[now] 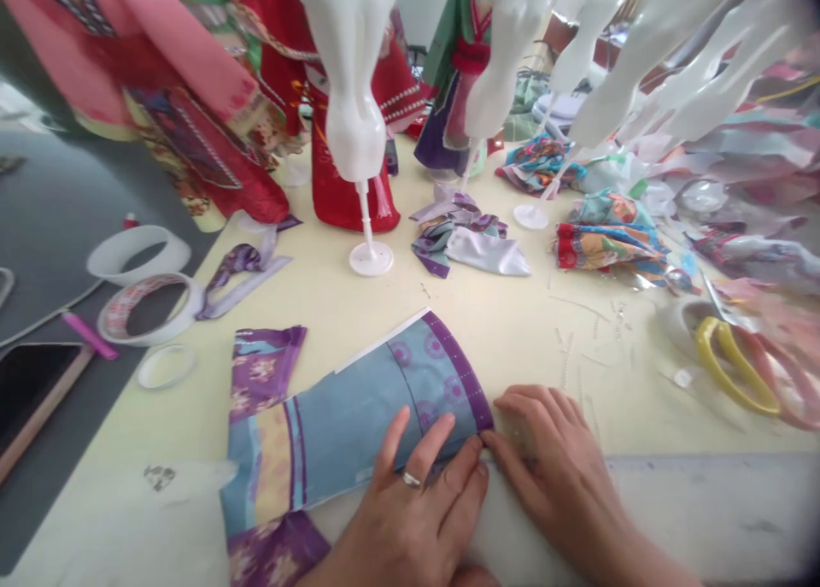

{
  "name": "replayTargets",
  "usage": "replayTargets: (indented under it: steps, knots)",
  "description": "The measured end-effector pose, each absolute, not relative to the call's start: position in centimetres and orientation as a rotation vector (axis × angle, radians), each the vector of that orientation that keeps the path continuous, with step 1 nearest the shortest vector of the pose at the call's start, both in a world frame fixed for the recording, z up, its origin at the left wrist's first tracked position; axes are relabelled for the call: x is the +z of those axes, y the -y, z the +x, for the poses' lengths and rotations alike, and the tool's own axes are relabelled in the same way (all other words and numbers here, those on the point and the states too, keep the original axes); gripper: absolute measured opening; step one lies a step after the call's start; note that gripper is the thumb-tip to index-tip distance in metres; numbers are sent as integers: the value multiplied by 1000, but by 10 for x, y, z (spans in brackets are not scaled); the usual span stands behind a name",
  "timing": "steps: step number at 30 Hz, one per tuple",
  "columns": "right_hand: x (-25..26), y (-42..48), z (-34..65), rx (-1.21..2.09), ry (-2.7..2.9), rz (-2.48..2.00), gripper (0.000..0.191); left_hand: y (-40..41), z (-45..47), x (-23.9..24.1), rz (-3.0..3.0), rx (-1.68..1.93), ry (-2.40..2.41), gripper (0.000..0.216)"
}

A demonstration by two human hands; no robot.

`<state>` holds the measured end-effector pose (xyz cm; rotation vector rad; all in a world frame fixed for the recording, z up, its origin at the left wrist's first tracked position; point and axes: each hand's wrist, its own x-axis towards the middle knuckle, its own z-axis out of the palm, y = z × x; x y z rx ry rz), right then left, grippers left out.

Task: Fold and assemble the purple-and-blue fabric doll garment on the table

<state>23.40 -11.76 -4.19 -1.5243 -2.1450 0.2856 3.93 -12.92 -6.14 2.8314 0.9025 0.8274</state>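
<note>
A small blue doll garment (359, 416) with purple trim and a yellow band lies flat on the cream table (500, 331). My left hand (416, 510), wearing a ring, presses its stretched fingers onto the garment's lower right part. My right hand (551, 459) rests beside it, fingertips pinching at the purple hem corner. Both hands touch the cloth near the same corner.
White doll stands (359, 126) and dressed dolls in red and pink robes (211, 117) crowd the back. Fabric scraps (467, 237), tape rolls (147, 305), a phone (32, 390) at left, yellow-handled scissors (736, 365) at right, and a ruler edge (705, 467) lie around.
</note>
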Motion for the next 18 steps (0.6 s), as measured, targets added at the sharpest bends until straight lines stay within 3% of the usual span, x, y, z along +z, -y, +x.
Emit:
replayTargets:
  steps: [6,10,18]
  knots:
    - [-42,116,234,238,2169,-1494,16,136,31,-55,2840,791,-965,49]
    - [-42,115,234,208,2184,-1479,16,140,13,-45,2708,943,-1218,36]
    - [-44,116,236,208,2196,-1510,17,147,-34,-29,2544,864,-1638,17]
